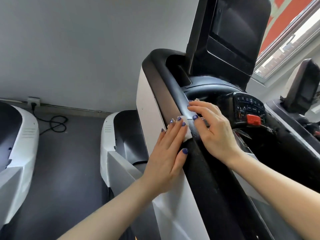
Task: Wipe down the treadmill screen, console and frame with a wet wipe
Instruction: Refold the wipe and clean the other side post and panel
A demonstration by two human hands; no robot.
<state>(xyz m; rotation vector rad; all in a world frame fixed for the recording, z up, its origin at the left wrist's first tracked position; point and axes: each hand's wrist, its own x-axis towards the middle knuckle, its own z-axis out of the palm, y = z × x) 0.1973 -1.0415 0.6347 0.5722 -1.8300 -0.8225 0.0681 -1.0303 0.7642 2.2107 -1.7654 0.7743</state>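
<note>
The treadmill's black side handrail [173, 87] runs diagonally through the middle of the view. A white wet wipe [186, 126] is wrapped over it. My left hand [166, 153] presses the wipe against the rail's outer side with straight fingers. My right hand [213, 129] lies on the rail's inner side, its fingers over the wipe's other end. Above stands the dark screen [237, 30]. The console [249, 106] with buttons and a red stop key [253, 119] sits to the right of my hands. The white frame panel [147, 101] lies under the rail.
Another treadmill's white motor hood [19, 135] is at the left, and this one's hood [110, 132] is in the middle below. A black cable [55, 123] lies on the grey floor by a wall socket [33, 101]. A window [290, 37] and a neighbouring machine's console [304, 84] are at the right.
</note>
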